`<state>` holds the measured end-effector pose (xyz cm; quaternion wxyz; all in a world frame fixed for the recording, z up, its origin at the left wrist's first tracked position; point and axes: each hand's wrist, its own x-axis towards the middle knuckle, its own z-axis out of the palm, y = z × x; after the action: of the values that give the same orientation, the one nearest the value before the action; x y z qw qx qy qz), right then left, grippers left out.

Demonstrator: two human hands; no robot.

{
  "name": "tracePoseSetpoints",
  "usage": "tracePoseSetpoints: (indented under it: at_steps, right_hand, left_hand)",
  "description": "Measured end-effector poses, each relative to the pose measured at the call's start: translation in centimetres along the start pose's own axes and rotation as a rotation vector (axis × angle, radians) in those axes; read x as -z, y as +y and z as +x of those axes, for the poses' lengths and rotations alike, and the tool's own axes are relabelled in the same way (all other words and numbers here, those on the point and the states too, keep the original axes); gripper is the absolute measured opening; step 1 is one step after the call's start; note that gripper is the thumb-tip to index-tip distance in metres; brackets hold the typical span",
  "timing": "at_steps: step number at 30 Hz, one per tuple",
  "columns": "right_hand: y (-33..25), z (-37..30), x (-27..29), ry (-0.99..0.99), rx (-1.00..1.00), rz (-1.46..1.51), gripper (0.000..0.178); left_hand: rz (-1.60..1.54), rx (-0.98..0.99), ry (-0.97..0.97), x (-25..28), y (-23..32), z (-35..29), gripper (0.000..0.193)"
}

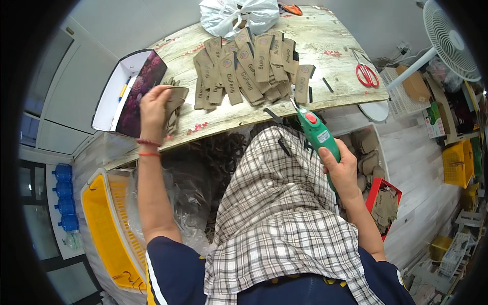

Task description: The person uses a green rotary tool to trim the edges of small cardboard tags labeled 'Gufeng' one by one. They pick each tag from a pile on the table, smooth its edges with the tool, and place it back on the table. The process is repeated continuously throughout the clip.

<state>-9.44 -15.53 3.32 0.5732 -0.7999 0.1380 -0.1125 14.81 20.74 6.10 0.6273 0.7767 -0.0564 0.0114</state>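
Observation:
My right hand [339,170] is wrapped round a green handheld electric tool [317,133] with a red button and a thin metal tip. That tip points at the table's front edge, close to a single tan fabric strip [303,84]. At the left of the table, my left hand [155,108] is closed with its fingertips on a tan fabric strip [178,91], above a small pile of similar pieces [174,113]. Between the hands lies a heap of printed tan strips [246,68], overlapping one another. Black scraps [273,116] lie at the table edge and on my checked apron [274,203].
A box with a dark floral side [142,94] stands left on the table [335,30]. Red-handled scissors [367,75] lie right; a white plastic bag [239,15] sits behind. Below are a yellow basket [104,218] and a red box [386,208]. A white fan [452,38] stands right.

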Motion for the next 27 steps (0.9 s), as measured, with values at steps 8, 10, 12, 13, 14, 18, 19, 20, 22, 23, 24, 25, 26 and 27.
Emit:
tracePoseSetpoints:
  at_steps: [8, 10, 12, 13, 14, 18, 19, 20, 22, 23, 24, 25, 26, 27]
  right_hand:
    - [0.4, 0.0, -0.9, -0.004, -0.019, -0.027, 0.036]
    - [0.2, 0.3, -1.1, -0.015, -0.032, -0.030, 0.036]
    - [0.2, 0.5, -1.2, -0.023, -0.036, -0.043, 0.037]
    - [0.1, 0.4, -1.2, -0.027, -0.027, -0.049, 0.037]
    - [0.1, 0.2, -1.2, -0.027, -0.020, -0.048, 0.037]
    - [0.1, 0.0, -1.3, -0.031, -0.027, -0.051, 0.035]
    - [0.1, 0.0, -1.3, -0.033, -0.034, -0.052, 0.035]
    - [0.2, -0.1, -1.3, -0.035, -0.025, -0.061, 0.035]
    - [0.1, 0.3, -1.6, -0.043, -0.006, -0.078, 0.035]
    - [-0.1, 0.4, -1.7, -0.033, 0.019, -0.080, 0.035]
    - [-0.5, 0.6, -1.9, -0.025, 0.044, -0.081, 0.035]
    - [-0.9, 0.8, -2.1, -0.016, 0.070, -0.083, 0.035]
    - [-1.1, 0.9, -2.0, -0.016, 0.046, -0.101, 0.036]
    - [-1.5, 0.9, -2.0, -0.007, 0.053, -0.106, 0.037]
  left_hand:
    - [1.234, -0.463, 0.603, -0.9, -4.3, 4.9, 0.040]
    - [1.105, -0.615, 0.525, -5.9, -5.3, 5.4, 0.045]
    - [1.097, -0.526, 0.365, -11.4, -5.0, 5.5, 0.056]
    - [1.071, -0.559, 0.370, -13.2, -6.2, 6.1, 0.058]
    - [1.060, -0.511, 0.349, -14.2, -6.4, 6.2, 0.057]
    - [0.927, -0.519, 0.383, -15.2, -6.4, 5.4, 0.050]
    - [0.879, -0.535, 0.400, -15.3, -6.1, 4.9, 0.048]
    - [0.801, -0.535, 0.428, -15.2, -5.3, 4.1, 0.039]
    - [0.432, -0.383, 0.378, -15.1, -5.5, 3.5, 0.033]
    - [0.249, -0.303, 0.349, -15.1, -5.6, 3.2, 0.030]
    - [-0.066, -0.305, 0.402, -15.5, -5.6, 2.8, 0.020]
    - [-0.223, -0.282, 0.378, -15.2, -5.7, 2.3, 0.013]
    - [-0.482, -0.191, 0.297, -15.6, -4.1, 1.1, 0.011]
    - [-0.734, -0.094, 0.217, -15.8, -1.9, -0.5, 0.009]
